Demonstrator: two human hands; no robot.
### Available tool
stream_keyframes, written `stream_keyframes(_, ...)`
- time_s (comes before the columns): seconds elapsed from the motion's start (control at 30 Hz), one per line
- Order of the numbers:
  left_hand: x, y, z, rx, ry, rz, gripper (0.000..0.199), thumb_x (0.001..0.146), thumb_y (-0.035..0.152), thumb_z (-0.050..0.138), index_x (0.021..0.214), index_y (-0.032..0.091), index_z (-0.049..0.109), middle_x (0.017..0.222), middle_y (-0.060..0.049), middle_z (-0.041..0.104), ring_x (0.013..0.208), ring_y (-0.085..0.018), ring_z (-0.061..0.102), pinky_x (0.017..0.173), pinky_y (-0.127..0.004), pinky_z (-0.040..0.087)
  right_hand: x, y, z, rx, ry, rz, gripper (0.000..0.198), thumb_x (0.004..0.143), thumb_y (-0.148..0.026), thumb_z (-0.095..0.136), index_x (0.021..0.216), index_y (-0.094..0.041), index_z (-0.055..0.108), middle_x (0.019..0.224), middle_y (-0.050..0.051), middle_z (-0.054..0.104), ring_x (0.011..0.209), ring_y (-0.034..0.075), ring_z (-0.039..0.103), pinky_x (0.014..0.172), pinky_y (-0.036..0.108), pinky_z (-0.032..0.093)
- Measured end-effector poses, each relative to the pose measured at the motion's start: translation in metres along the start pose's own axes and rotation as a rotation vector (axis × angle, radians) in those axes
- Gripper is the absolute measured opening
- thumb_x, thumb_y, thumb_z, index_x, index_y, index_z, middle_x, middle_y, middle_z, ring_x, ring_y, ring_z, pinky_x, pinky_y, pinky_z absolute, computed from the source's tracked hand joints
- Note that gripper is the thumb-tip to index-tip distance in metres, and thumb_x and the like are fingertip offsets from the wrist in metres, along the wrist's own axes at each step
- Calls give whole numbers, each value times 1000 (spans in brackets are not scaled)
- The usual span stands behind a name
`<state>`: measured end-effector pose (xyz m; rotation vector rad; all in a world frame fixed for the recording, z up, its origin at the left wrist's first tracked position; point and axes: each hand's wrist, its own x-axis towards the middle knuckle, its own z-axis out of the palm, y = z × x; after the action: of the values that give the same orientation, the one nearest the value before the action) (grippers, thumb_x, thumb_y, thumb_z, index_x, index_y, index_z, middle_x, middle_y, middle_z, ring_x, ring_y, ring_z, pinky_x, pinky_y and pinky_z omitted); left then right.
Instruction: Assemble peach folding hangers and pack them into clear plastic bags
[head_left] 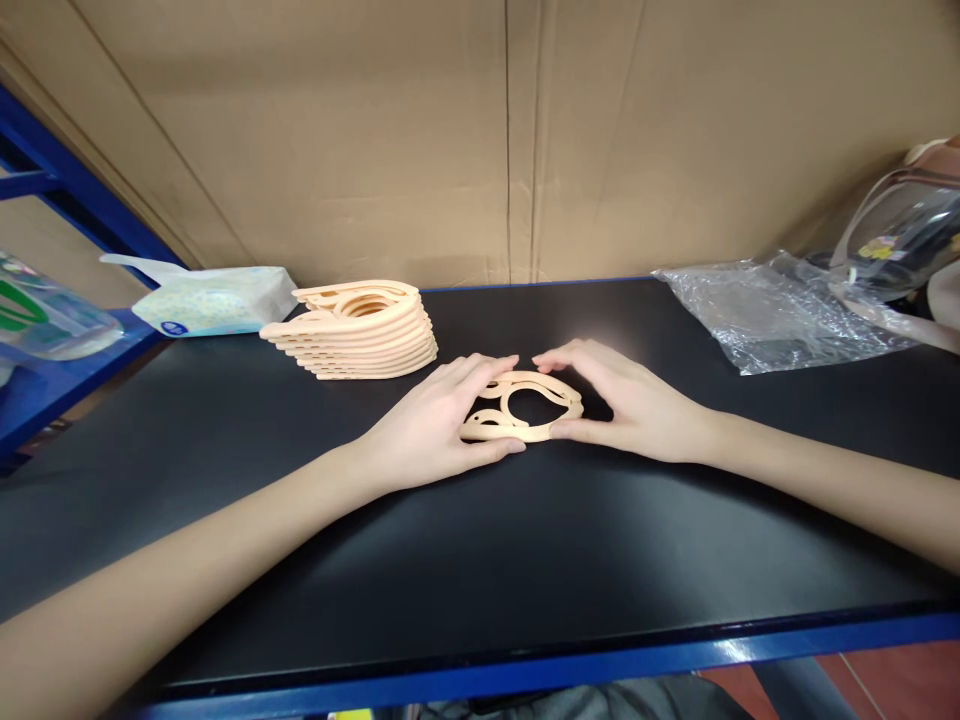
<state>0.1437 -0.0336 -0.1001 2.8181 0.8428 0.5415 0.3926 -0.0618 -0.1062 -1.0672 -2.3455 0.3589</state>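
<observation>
A cream plastic folding hanger (531,432), folded up with an oval opening in its middle, lies flat on the black tabletop (525,560). My left hand (442,420) is wrapped around its left end, thumb along the near edge and fingers at the far edge, so that end is partly hidden. At the opposite end my right hand (626,400) has its thumb against the near side and its fingers curved around the far side. Behind my left hand stands a neat stack of similar folded hangers (360,335).
A soft tissue pack (225,300) sits at the back left, beside a clear bottle (52,310) on the blue frame. Crumpled clear plastic bags (772,305) and a transparent jug-like container (900,235) occupy the back right. A cardboard wall (360,140) closes off the rear.
</observation>
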Motion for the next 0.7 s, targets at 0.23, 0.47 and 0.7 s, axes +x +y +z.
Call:
stream_keyframes(0.23,2,-1,-8,246,197,155,66,85,47,62,135,10,42,129,-16,54,114,-26,54,95,-37,45,6,5,-8,437,-4,261,29,89,-47,56,84,-19,60,81,0,57,76,15,52,72,29,41)
stream_keyframes(0.47,2,0,-8,345,197,153,70,84,55,61,135,11,42,128,-16,56,110,-28,57,90,-38,46,9,6,-14,601,-94,334,35,86,-48,60,68,-18,56,62,-4,46,62,12,42,61,26,32)
stream_keyframes(0.7,2,1,-8,357,200,164,72,84,55,60,138,12,40,128,-16,56,107,-29,57,88,-39,45,8,10,-14,610,-96,325,32,87,-46,59,72,-18,61,62,-4,46,63,12,42,62,27,30)
